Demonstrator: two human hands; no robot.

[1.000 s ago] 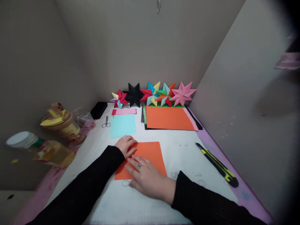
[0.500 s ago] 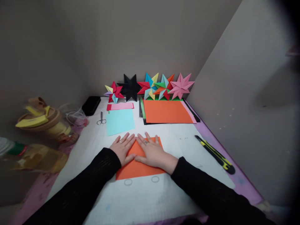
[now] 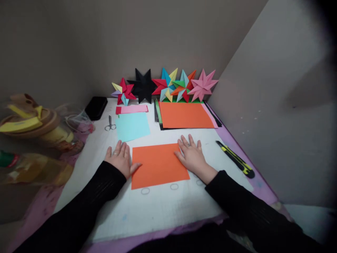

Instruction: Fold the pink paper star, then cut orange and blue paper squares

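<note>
An orange sheet of paper [image 3: 160,165] lies flat on the white covering [image 3: 150,218] in front of me. My left hand [image 3: 121,160] rests at its left edge, fingers stretched out, with the thumb over the paper. On the opposite side my right hand [image 3: 191,153] lies flat with fingers spread, its thumb touching the upper right part of the sheet. Neither hand grips anything. Beyond the left hand is a light blue sheet [image 3: 133,126]. A black and yellow box cutter [image 3: 235,159] lies to the right of my right hand.
Small scissors [image 3: 110,123], pink paper strips [image 3: 133,109] and a black case [image 3: 96,108] sit at the back left. Behind the work sheet is a paper stack [image 3: 186,115]. Several folded stars, including a black star [image 3: 143,86], lean on the wall. A bottle [image 3: 37,169] stands left.
My hands have moved apart from the middle of the orange sheet to its left and right edges. The camera view has shifted slightly downward.
</note>
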